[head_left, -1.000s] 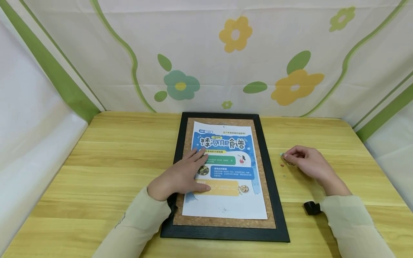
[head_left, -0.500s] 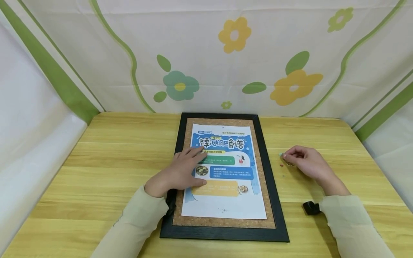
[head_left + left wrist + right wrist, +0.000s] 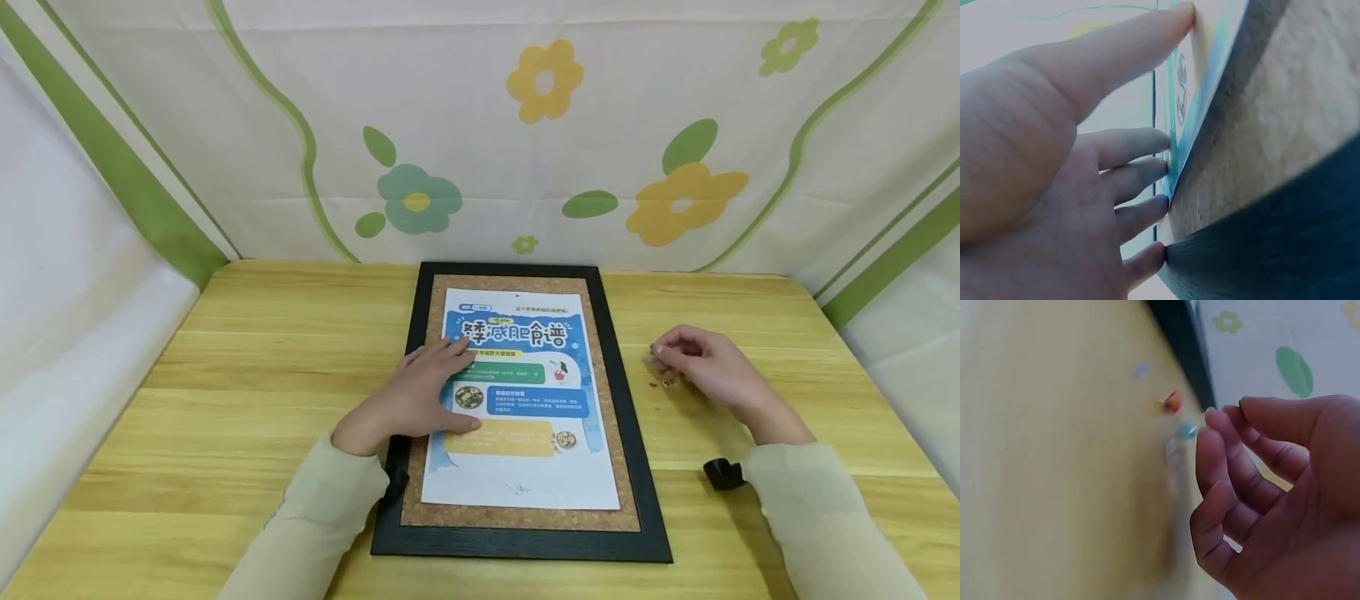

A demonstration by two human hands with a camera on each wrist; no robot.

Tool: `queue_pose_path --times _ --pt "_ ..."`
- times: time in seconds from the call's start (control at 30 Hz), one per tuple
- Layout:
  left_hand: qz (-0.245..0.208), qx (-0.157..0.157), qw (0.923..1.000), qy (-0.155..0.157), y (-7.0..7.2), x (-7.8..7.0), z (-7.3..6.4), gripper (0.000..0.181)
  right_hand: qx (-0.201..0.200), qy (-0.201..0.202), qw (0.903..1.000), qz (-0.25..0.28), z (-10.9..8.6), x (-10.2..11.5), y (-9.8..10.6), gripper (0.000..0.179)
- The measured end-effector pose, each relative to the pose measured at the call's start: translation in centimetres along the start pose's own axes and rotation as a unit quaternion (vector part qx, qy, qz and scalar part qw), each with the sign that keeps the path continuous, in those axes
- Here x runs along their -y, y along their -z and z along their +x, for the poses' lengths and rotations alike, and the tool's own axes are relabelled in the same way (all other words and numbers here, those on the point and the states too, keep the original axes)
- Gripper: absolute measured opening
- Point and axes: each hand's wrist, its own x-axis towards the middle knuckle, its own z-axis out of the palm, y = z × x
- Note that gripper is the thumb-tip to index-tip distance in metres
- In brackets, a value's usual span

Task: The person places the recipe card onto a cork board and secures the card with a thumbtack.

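A printed paper poster with blue, green and yellow panels lies on a black-framed cork board. My left hand rests spread over the poster's left side and the frame's left edge; in the left wrist view its fingertips meet the paper. To the right of the board, my right hand pinches a tiny dark green piece between thumb and forefinger, mostly hidden by the fingertips. Just below that hand lie a small red piece and a light blue one.
The wooden table carries the board near its middle. Beside the small pieces sit a round gold-coloured one and a bluish one. A white curtain with flowers hangs behind the table's back edge.
My right hand has risen slightly from the small pieces with the dark green one pinched, and the light blue piece stays on the table. My left hand has shifted slightly left on the poster.
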Motion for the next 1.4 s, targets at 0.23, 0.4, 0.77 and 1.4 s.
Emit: queue_pose_path --times 0.23,0.4,0.77,1.4 --pt "-0.027 -0.009 0.9996 0.0 0.0 0.3 0.2 0.091 0.025 0.013 0.9992 0.028 1.6 3.6 0.0 0.04" --pt "-0.043 -0.007 0.9989 0.013 0.2 0.4 0.2 0.093 0.04 0.016 0.9989 0.019 3.1 6.3 -0.9 0.039" --pt "-0.036 -0.011 0.9987 0.034 0.3 0.2 0.4 0.094 0.085 0.009 0.995 0.05 8.1 9.8 -5.1 0.03" --pt "-0.045 0.001 0.9983 0.036 -0.1 -0.6 0.9 0.094 0.061 -0.06 0.9918 0.094 12.0 10.5 -6.9 0.021"
